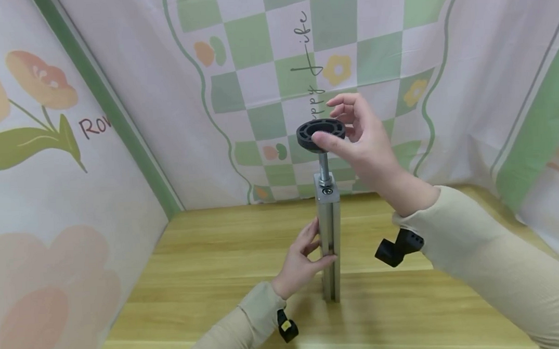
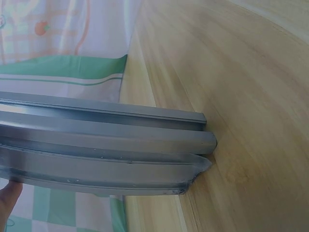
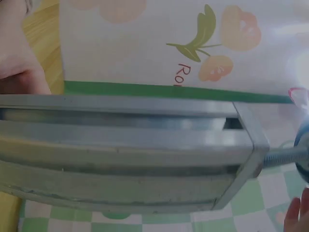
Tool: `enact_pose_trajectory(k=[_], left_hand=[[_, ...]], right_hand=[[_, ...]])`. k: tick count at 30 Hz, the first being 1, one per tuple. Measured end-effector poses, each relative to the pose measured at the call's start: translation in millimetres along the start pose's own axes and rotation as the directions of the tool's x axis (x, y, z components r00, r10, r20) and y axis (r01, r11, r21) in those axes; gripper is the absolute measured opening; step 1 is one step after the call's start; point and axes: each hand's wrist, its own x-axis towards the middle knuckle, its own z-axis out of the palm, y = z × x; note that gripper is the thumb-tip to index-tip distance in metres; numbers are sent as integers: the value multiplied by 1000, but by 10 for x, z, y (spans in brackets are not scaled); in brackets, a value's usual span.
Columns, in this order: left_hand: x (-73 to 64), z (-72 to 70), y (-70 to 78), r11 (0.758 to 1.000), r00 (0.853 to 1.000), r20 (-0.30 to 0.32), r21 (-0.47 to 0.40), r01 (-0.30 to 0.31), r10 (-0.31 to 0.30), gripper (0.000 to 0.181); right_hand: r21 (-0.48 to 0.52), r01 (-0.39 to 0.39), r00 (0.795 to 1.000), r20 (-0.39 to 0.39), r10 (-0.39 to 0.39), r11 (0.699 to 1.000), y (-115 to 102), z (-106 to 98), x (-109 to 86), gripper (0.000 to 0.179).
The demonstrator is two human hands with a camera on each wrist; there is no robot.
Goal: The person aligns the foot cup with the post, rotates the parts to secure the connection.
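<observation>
An aluminium profile stands upright on the wooden table, with grooves along its sides. A metal plate caps its top end. From that cap rises a threaded rod bearing a round black levelling foot, whose ribbed face looks up. My left hand grips the profile around its middle, thumb on the near side. At the top, my right hand holds the foot's right edge, thumb over the rim and other fingers curled behind. In the right wrist view the threaded rod shows beside the end plate.
The wood-grain table extends to both sides of the profile. A checkered curtain hangs behind it, and a flower-printed curtain on the left. Black wrist mounts stick out from both sleeves.
</observation>
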Motion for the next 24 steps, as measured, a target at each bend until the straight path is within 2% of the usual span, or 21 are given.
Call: enact_pose_trajectory(k=[2,4,7,11,14,16,19,24], left_hand=[[5,2,3,1000,1000,-2,-3,-4,4,87],[8,2,2,1000,1000,-3,-1,-11,11,86],[9,2,-1,1000,1000,-4,3,-14,14,85],[11,6,-6,1000,1000,-9,2,-10,10,84],[3,11,-18,1000,1000,-16,3,-3,3,84],[-6,14,-27,1000,1000,-19,6,1,-1,84],[-13,18,-25,1000,1000,-19,10,12,-11,85],[5,23,-12,1000,1000,-13,21,7,-7,84]], right_hand=[[198,-33,997,73,18,980,33,-31,35,31],[360,-67,986,169,6,930,92,-66,81,29],[505,-131,949,314,-40,853,202,-123,141,30],[623,-229,886,452,-104,748,301,-161,206,37],[685,-298,845,514,-151,664,342,-150,239,41],[710,-329,821,541,-183,623,369,-135,249,44],[731,-350,807,553,-208,585,381,-111,251,47],[755,-371,796,559,-233,541,354,-97,244,51]])
